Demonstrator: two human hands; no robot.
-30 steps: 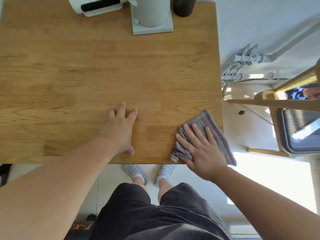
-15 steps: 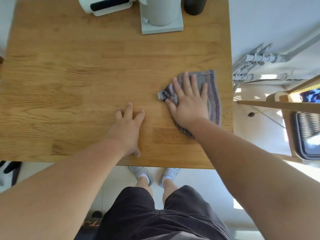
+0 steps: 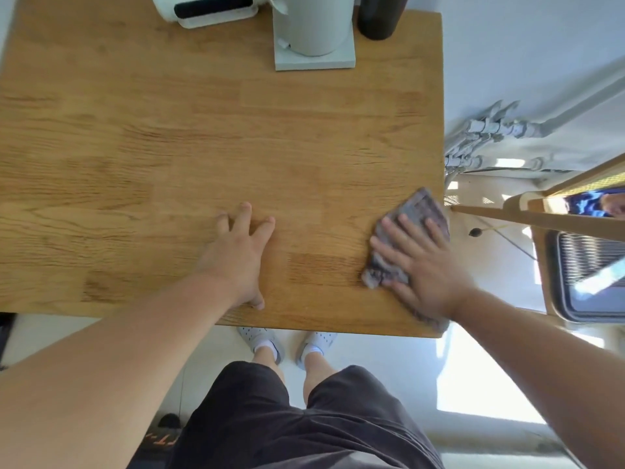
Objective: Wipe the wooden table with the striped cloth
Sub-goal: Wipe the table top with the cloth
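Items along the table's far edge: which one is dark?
The dark cylinder at the far right corner. The kettle on its base and the appliance beside it are both white.

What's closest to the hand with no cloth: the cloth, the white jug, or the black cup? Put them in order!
From the left hand:
1. Cloth, to its right, near the table's right edge.
2. White jug, at the far edge on a grey base.
3. Black cup, far right corner.

Wooden table (image 3: pixel 169 147) carries 2 white appliances (image 3: pixel 209 8) (image 3: pixel 314 32), a dark cylinder (image 3: pixel 380 18), striped cloth (image 3: pixel 419 211).
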